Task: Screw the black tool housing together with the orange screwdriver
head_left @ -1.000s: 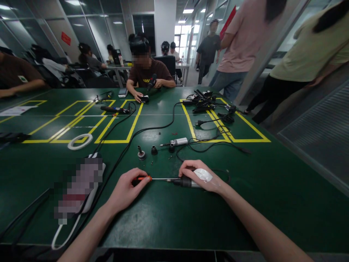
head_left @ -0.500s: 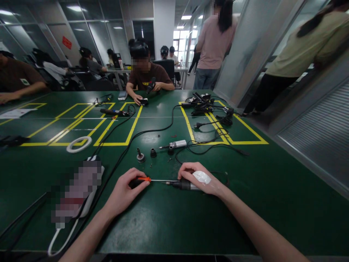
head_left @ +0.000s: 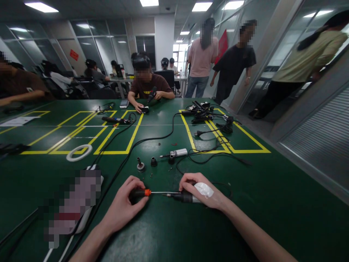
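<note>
My left hand is wrapped round the black and orange handle of a screwdriver, whose thin shaft lies level and points right. The fingers of my right hand are curled at the far end of that shaft, with a white patch on the back of the hand. Under my right hand lies a black and silver pen-like tool, its narrow tip toward the left. What my right fingers pinch is hard to make out. Beyond the hands stand a metal part with a round base and a small black cone.
A silver tool lies behind the cones. A white ring and a power strip with cables are at left. Tangled black cables lie at the back right. A person sits across the green table.
The whole view has tilted up, so the table and hands appear lower. My left hand has turned the screwdriver handle slightly. Another person in dark clothes has appeared at the back right.
</note>
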`<state>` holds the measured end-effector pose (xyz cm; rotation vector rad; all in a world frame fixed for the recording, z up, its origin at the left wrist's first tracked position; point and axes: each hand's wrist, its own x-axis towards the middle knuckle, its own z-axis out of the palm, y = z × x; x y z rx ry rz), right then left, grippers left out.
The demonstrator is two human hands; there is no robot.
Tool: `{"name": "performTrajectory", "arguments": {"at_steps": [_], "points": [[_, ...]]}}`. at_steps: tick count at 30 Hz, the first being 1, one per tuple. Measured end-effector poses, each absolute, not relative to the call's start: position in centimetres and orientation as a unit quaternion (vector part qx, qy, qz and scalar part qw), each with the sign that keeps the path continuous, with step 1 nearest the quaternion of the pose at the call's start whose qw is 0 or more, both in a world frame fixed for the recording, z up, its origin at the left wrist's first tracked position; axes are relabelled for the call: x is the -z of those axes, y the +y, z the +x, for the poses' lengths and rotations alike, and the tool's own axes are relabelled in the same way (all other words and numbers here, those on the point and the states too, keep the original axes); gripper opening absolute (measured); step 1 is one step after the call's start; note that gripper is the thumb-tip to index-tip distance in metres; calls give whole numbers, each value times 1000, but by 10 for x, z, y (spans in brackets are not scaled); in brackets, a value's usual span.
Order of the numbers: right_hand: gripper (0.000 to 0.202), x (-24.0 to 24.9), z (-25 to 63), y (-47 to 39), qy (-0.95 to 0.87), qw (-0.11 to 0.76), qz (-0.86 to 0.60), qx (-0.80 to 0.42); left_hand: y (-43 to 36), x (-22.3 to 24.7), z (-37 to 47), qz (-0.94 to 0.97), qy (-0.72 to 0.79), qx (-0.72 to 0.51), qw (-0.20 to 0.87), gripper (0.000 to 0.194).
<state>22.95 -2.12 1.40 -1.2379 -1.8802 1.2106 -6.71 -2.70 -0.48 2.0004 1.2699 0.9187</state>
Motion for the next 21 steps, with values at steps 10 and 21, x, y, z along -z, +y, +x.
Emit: {"name": "performTrajectory", "arguments": {"at_steps": [10, 21], "points": [[20, -13, 230, -21, -701, 295, -458, -460, -24, 3, -71, 734, 492, -328, 334, 20], [19, -17, 230, -22, -700, 289, -465, -458, -24, 2, -66, 740, 494, -331, 314, 24]]}}
